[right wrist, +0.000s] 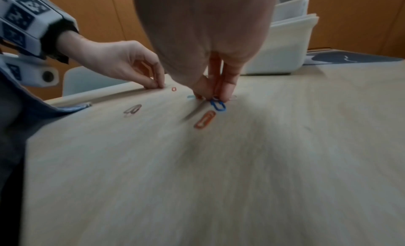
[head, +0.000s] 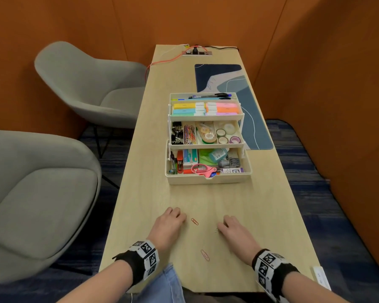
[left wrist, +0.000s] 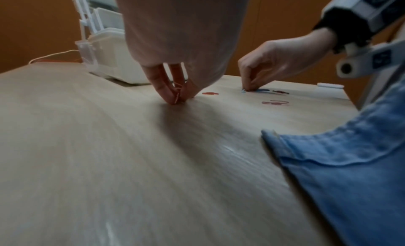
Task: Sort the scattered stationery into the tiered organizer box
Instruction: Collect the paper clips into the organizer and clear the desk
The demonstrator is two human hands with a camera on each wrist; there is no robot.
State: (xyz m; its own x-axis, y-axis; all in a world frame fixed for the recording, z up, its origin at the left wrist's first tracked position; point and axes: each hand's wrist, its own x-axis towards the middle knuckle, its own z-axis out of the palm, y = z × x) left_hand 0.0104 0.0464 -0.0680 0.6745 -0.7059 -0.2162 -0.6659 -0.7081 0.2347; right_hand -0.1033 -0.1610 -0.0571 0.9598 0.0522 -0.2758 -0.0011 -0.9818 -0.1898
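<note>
The white tiered organizer box (head: 208, 180) stands open mid-table, its three tiers filled with pens, highlighters, clips, tape and scissors. On the wooden table near me, my left hand (left wrist: 177, 98) pinches an orange paper clip (left wrist: 176, 96) upright against the tabletop. My right hand (right wrist: 213, 97) pinches one end of a blue paper clip (right wrist: 218, 105) that lies on the wood. Loose clips lie between and behind the hands: a red one (head: 194, 221) just right of my left hand (head: 179, 215), another red one (head: 205, 255) closer to me, and an orange one (right wrist: 205, 122) behind my right hand (head: 221, 227).
Two grey chairs (head: 42, 193) stand left of the table. A blue patterned mat (head: 249, 119) lies behind the box on the right, and a power strip with cables (head: 197, 53) sits at the far end. A white object (head: 319, 276) lies at the near right edge.
</note>
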